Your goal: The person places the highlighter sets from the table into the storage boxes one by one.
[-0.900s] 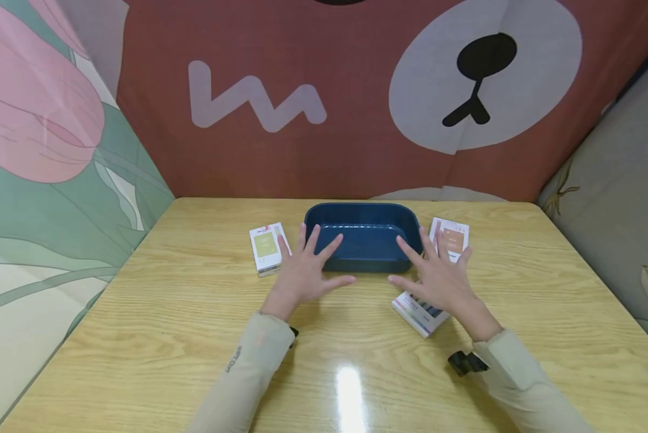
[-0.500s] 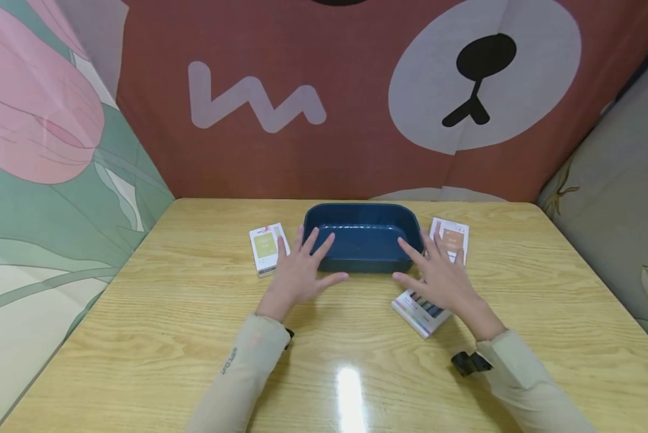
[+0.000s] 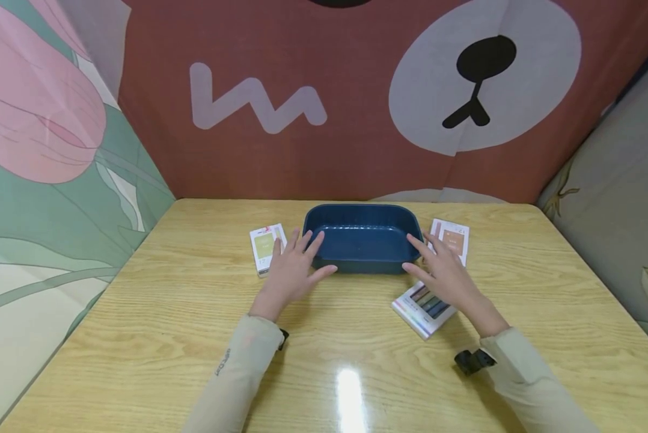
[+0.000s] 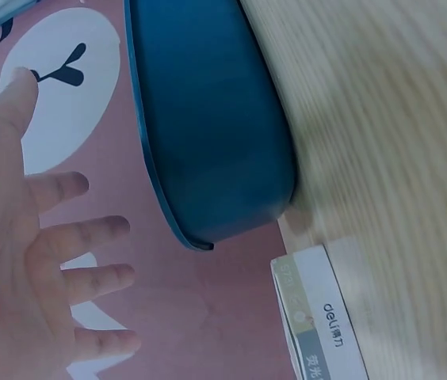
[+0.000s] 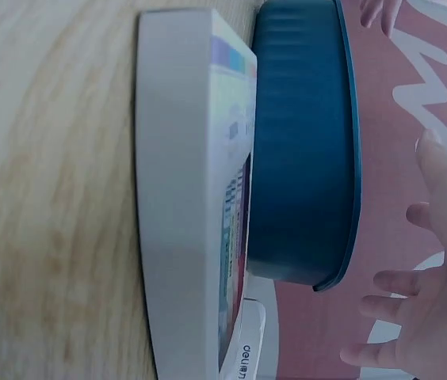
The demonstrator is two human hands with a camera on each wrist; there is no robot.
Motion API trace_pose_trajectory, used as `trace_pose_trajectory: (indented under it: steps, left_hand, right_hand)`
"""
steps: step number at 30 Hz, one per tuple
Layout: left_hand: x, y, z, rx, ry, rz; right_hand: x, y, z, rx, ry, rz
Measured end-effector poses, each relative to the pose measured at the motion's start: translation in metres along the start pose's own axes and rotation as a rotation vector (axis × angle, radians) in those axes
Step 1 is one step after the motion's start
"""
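Note:
A dark blue rectangular bin [image 3: 363, 266] stands near the back of the wooden table. My left hand [image 3: 288, 273] hovers at its front left corner with fingers spread, holding nothing. Under those fingertips lies a white box with a yellow-green panel [image 3: 264, 245]. At the bin's front right corner my right hand [image 3: 447, 273] is held with fingers extended, also holding nothing. Below it a white box with a window showing coloured rods [image 3: 425, 310] lies tilted on the table. Behind that hand is a white box with an orange panel [image 3: 452, 240]. Both wrist views show the hands above the bin's rim.
The wooden table [image 3: 167, 337] ends at a wall hanging with a bear face [image 3: 356, 150]. Flowered cloth [image 3: 48, 240] hangs along the left side and a grey cloth [image 3: 616, 210] along the right. Dark wrist cameras [image 3: 474, 362] sit below the sleeves.
Both hands have drawn slightly apart and back, the left one leftward, the right one rightward. Their fingers are less widely spread. The bin and boxes have stayed in place.

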State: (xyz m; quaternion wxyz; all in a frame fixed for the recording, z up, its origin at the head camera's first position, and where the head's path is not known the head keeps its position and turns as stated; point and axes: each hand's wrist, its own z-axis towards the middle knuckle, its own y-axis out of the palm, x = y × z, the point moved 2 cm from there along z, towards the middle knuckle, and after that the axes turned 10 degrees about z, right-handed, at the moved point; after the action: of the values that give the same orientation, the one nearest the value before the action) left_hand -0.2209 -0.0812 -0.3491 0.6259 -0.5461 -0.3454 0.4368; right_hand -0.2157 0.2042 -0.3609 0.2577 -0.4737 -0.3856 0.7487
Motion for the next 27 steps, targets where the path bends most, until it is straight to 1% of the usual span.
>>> trace_pose_trajectory:
  steps: [3, 8, 14, 17, 21, 24, 27]
  left_hand:
    - [-0.003, 0.001, 0.0, 0.012, -0.014, 0.009]
    - [-0.01, 0.0, 0.001, 0.039, -0.042, 0.017]
    - [-0.018, 0.001, 0.001, 0.071, -0.056, -0.006]
    - [-0.022, 0.003, 0.001, 0.083, -0.072, -0.017]
    - [-0.029, 0.005, 0.001, 0.089, -0.091, -0.023]
    - [-0.034, 0.007, 0.0, 0.106, -0.1, -0.038]
    - [-0.039, 0.008, -0.001, 0.133, -0.114, -0.06]
  right_hand:
    - [0.002, -0.002, 0.002, 0.01, -0.001, 0.026]
    - [0.007, -0.004, 0.004, 0.044, -0.002, 0.103]
    - [0.019, -0.005, 0.006, 0.078, 0.01, 0.202]
    - [0.024, -0.005, 0.008, 0.102, -0.02, 0.228]
    - [0.03, -0.005, 0.012, 0.159, -0.066, 0.247]
    - [0.035, -0.005, 0.015, 0.182, -0.072, 0.276]
    - [0.039, -0.005, 0.017, 0.183, -0.06, 0.311]
